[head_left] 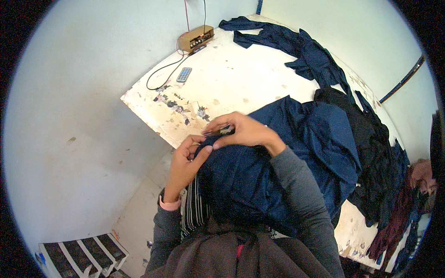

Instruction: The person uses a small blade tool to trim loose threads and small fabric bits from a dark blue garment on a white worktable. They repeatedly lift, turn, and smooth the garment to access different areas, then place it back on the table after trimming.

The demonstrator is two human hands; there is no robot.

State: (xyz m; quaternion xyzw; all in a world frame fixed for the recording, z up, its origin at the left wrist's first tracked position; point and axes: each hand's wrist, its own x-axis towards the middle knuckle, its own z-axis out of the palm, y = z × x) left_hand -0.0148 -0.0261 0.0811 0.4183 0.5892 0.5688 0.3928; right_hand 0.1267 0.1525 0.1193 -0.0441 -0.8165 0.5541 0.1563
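Observation:
A large piece of dark navy fabric (250, 180) lies over the near edge of the white table and hangs down in front of me. At its left end, my left hand (183, 162) pinches the edge between thumb and fingers. My right hand (243, 132) reaches in from the right, its thumb pressed on the same edge close to the left thumb. The two hands almost touch at the fingertips. Whether anything small is between the fingers cannot be made out.
The white table (218, 69) has worn, stained patches. A brown box-shaped radio (196, 39) with cables and a small remote control (184, 74) stand at its far left. More navy cloth (315, 53) runs along the back; black cloth (368, 153) and maroon cloth (394, 227) lie right. A striped black-and-white object (88, 255) is lower left.

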